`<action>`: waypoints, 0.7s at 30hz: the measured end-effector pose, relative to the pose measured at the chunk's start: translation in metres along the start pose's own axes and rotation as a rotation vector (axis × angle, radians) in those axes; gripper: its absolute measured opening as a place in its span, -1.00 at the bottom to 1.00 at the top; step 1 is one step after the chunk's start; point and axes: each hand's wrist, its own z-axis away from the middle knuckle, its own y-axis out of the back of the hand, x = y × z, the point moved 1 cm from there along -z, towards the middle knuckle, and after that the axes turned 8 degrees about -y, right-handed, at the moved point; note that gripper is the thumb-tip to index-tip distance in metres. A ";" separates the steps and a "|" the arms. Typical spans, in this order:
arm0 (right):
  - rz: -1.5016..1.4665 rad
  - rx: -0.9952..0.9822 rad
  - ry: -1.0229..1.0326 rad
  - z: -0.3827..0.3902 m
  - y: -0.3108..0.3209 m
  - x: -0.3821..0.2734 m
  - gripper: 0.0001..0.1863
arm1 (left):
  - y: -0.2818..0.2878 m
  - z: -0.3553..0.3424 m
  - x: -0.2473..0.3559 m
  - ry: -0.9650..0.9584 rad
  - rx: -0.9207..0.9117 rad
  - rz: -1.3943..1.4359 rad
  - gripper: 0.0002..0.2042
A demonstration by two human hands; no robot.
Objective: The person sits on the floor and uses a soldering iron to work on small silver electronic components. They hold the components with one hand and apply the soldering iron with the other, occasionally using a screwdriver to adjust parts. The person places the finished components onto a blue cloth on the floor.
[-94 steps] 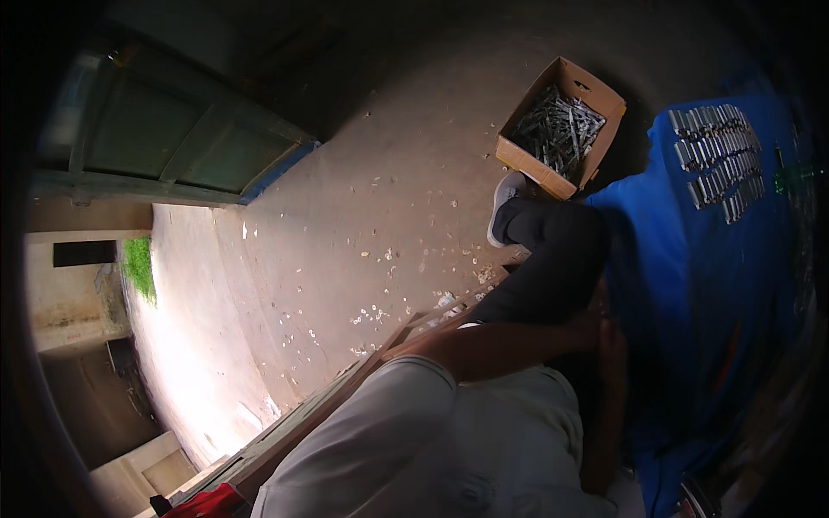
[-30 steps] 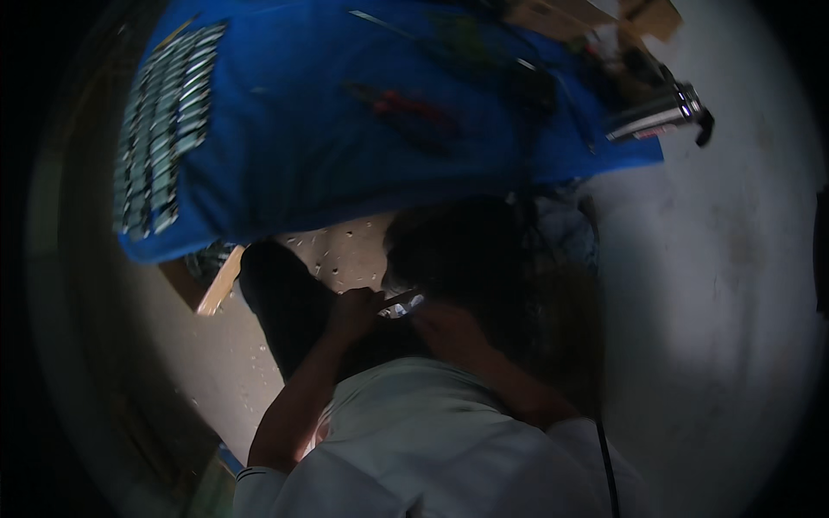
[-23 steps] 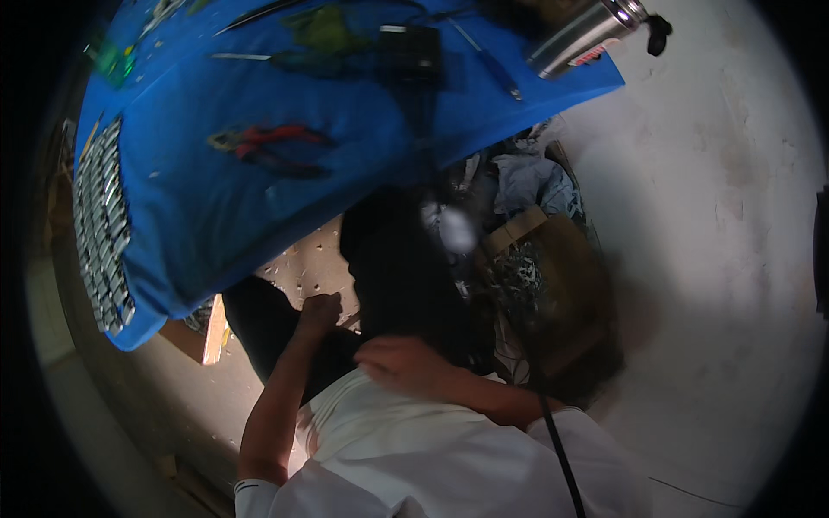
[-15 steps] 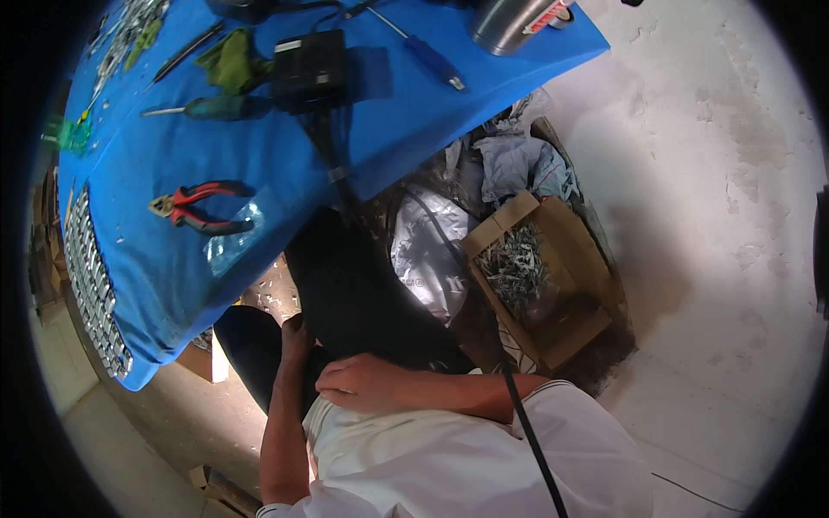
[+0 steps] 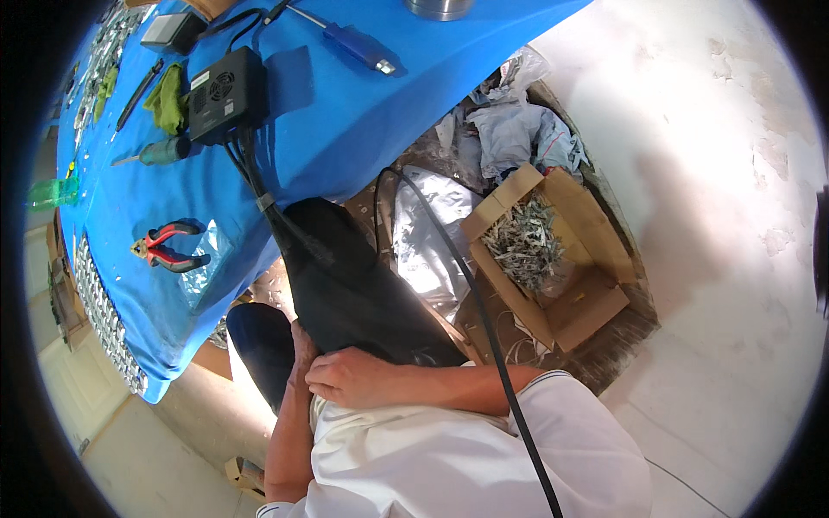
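My right hand [image 5: 350, 378] lies across my lap with its fingers curled, close against my left wrist; whether anything is inside them is hidden. My left hand [image 5: 303, 344] rests at my lap beside the dark trouser legs, its fingers mostly out of sight. Neither hand touches the blue-covered table [image 5: 285, 164]. Nearest on the table are red-and-black pliers [image 5: 155, 248], partly against a clear plastic bag [image 5: 205, 272]. Beyond them stand a black box with a fan grille [image 5: 226, 97], a dark-green-handled screwdriver [image 5: 164, 152] and a blue-handled screwdriver [image 5: 358, 47].
A cardboard box [image 5: 591, 315] holding thin metal pieces stands at the right, by plastic bags [image 5: 509, 138]. A black cable [image 5: 496, 345] runs across my right arm. On the table are a green cloth [image 5: 168, 99], a green bottle [image 5: 53, 193] and rows of small metal parts [image 5: 104, 315].
The view has shifted, so the table items sit further left and the cardboard box shows more fully. My hands keep almost the same pose at my lap.
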 end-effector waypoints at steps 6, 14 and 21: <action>-0.072 0.073 -0.016 0.000 0.015 -0.012 -0.89 | -0.001 0.015 -0.026 -0.033 0.088 0.068 -0.70; 0.014 0.296 -0.093 0.024 0.046 -0.015 -0.85 | -0.003 0.017 -0.046 -0.074 0.158 0.116 -0.71; -0.138 0.595 -0.463 0.035 0.103 0.007 -0.78 | -0.004 0.007 -0.057 -0.068 0.170 0.143 -0.70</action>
